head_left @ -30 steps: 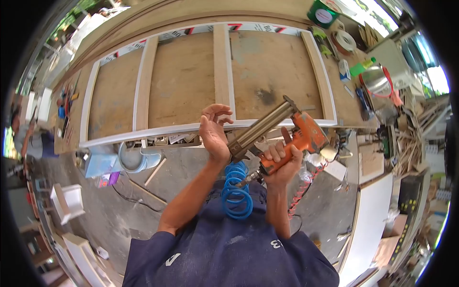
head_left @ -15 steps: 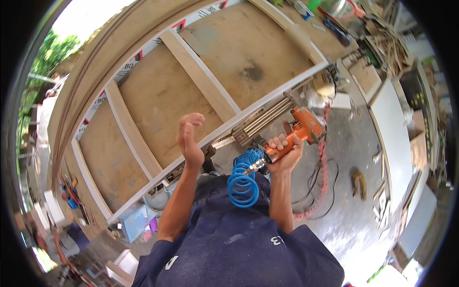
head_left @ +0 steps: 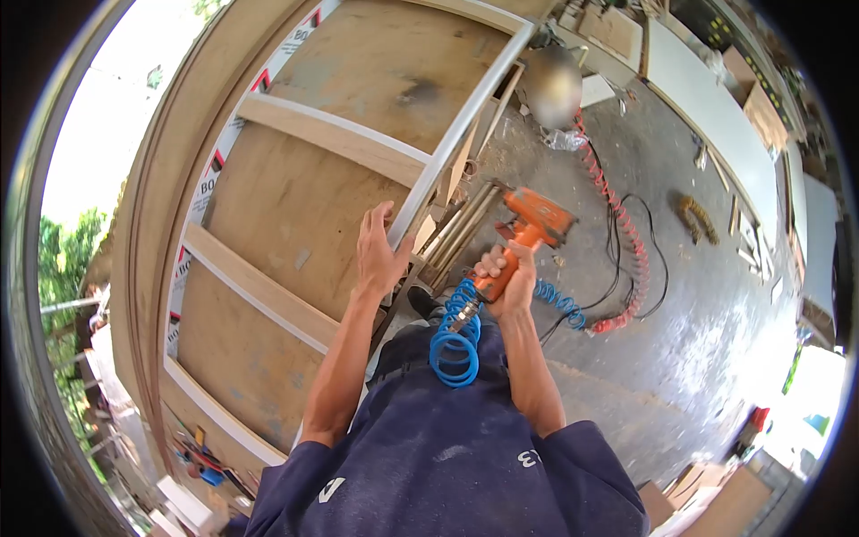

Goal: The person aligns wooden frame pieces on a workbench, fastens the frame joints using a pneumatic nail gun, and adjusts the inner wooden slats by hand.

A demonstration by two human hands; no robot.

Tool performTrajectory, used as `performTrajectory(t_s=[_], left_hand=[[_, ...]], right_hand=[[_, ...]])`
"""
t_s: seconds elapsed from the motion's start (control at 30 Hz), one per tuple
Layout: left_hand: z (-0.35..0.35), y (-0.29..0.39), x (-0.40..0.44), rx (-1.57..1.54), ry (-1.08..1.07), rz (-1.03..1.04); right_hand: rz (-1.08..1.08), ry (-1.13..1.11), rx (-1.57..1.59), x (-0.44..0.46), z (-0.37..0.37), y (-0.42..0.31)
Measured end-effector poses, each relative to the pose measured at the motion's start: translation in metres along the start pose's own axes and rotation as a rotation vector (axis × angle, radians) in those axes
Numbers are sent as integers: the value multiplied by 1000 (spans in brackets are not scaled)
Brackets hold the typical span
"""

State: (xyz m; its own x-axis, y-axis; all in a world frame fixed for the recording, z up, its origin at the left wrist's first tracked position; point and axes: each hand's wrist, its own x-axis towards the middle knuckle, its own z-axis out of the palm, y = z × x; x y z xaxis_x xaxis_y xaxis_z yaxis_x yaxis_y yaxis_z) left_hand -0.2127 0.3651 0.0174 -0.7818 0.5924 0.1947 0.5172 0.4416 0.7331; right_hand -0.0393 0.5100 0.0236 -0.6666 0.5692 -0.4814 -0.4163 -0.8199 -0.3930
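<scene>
My right hand is wrapped round the handle of an orange air nail gun, its head pointing up and left beside the frame. A blue coiled air hose joins the metal fitting at the handle's end and hangs before my waist. My left hand, fingers outstretched, is at the near edge of a large wooden frame with white-faced rails. Whether the left hand touches that edge I cannot tell. Wooden crosspieces span the frame over a brown stained board.
A red coiled hose and a black cable lie on the concrete floor at the right. Beyond them are a curved yellowish-brown piece and a long white panel. Tools lie at the lower left.
My view has turned to the right, so the frame stands steeper and farther left. The nail gun remains in my right hand. My left hand has spread and come to the frame's near edge.
</scene>
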Motion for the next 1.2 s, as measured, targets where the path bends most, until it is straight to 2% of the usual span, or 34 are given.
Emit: performTrajectory(t_s=[0.03,0.1,0.13,0.2,0.3,0.43,0.63,1.2], left_hand=[[3,-7,2,3,-20,17],[6,-14,8,245,-169,43],[6,-14,8,252,-186,61],[4,-14,10,17,-176,-118],[3,-21,10,-63,-190,-141],[1,-19,9,-48,-198,-113],[-1,-16,10,2,-188,-4],[-2,-17,9,-48,-219,-27]], right_hand=[[73,53,60,2,-2,3],[90,40,54,13,-9,13],[120,22,34,16,-12,18],[106,-14,6,19,-18,23],[102,-91,-113,18,-26,36],[128,-148,6,21,-32,48],[132,-137,-9,26,-35,57],[109,-118,-60,26,-23,56]])
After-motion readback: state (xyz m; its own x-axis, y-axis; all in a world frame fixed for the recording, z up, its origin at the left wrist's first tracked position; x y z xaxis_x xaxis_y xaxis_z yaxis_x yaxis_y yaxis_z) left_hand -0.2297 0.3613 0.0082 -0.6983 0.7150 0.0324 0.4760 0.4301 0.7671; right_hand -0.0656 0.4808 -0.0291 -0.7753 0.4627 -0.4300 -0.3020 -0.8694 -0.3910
